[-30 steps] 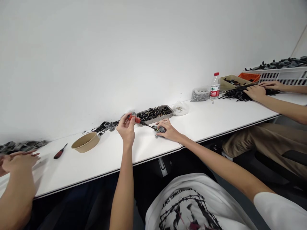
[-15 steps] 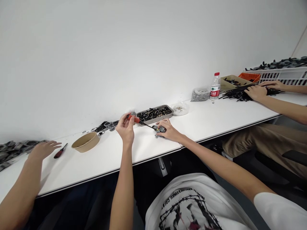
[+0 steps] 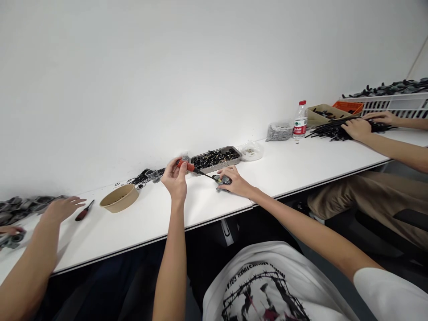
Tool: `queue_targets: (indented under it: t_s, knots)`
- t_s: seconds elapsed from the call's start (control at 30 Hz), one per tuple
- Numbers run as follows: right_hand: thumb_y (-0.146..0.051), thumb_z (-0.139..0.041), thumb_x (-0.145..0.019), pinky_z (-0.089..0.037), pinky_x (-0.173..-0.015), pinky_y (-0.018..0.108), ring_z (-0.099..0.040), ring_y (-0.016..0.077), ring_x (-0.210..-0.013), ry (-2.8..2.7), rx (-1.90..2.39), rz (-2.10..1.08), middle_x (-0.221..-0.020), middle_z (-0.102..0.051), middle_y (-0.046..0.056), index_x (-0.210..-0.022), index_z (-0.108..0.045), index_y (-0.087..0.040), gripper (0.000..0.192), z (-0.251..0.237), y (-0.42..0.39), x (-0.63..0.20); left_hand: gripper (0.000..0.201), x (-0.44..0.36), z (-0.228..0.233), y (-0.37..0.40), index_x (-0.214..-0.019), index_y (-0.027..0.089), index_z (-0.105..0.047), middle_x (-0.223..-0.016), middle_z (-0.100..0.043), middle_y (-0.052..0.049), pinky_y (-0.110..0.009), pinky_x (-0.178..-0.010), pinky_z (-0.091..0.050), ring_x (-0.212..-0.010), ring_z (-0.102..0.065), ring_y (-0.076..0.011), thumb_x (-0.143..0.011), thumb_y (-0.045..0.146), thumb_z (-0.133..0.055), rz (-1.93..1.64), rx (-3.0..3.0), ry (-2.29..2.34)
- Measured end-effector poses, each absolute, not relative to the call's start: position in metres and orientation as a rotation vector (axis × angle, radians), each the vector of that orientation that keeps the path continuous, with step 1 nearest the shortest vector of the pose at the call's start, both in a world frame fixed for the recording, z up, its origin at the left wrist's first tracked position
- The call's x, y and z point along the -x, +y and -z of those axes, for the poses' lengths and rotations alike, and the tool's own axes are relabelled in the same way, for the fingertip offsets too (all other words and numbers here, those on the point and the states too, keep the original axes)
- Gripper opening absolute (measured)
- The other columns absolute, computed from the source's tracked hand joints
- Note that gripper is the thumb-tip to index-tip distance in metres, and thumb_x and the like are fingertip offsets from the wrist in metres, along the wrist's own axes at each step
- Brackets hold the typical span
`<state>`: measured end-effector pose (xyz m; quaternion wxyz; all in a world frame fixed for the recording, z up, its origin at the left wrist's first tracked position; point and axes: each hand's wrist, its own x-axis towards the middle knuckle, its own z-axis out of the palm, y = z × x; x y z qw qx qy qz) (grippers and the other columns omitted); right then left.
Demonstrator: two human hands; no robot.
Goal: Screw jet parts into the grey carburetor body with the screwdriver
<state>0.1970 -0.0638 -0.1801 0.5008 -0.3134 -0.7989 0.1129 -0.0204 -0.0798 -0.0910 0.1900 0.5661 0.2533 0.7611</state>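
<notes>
Pinching the orange-handled screwdriver [image 3: 189,167], the left hand [image 3: 175,179] angles its tip into a small grey metal part [image 3: 222,180], apparently clamped by the right hand [image 3: 235,182] near the white desk [image 3: 294,165]'s back edge. Steady downward pressure should keep the tip seated.

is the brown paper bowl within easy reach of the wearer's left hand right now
Probably yes, but not freely: the left hand grips the red screwdriver. Bare table lies between it and the bowl.

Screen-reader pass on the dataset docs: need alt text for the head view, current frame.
Seen from above, a person's left hand holds a red-handled screwdriver with its tip at a small grey part pinned to the white table by the right hand. Behind them sits a metal tray of black parts. Co-workers' hands work at both ends.
</notes>
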Motion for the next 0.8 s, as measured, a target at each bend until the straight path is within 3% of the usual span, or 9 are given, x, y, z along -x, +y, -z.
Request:
queue_targets:
  t_s: [0.37,0.63,0.8]
  knots:
    - [-0.031,-0.079,-0.078,-0.038,-0.105,0.050,-0.042,0.0283,-0.120,-1.949,0.768,-0.275,-0.119,-0.062,0.006,-0.095,-0.057,-0.023,0.029,0.178,-0.065,-0.197,0.030,0.011,0.083,-0.085,-0.096,0.014,-0.069,-0.086,-0.068,-0.005,-0.027,-0.077,-0.057,-0.078,-0.069,-0.0146,-0.074,0.033,-0.077,-2.213,-1.678,0.822]
    - [-0.031,-0.077,-0.080,-0.040,-0.103,0.051,-0.042,0.0282,-0.119,-1.955,0.782,-0.271,-0.118,-0.063,0.005,-0.096,-0.057,-0.024,0.027,0.178,-0.065,-0.198,0.032,0.001,0.071,-0.089,-0.083,0.016,-0.063,-0.075,-0.062,0.000,-0.022,-0.062,-0.052,-0.068,-0.062,-0.0112,-0.064,0.033,-0.084,-2.172,-1.704,0.842]
    - [-0.030,-0.077,-0.080,-0.041,-0.104,0.049,-0.040,0.0280,-0.119,-1.947,0.779,-0.272,-0.114,-0.062,0.005,-0.096,-0.057,-0.024,0.027,0.180,-0.064,-0.198,0.028,0.002,0.068,-0.090,-0.089,0.017,-0.063,-0.072,-0.064,0.000,-0.027,-0.061,-0.055,-0.063,-0.066,-0.0141,-0.072,0.034,-0.079,-2.004,-1.763,0.760]
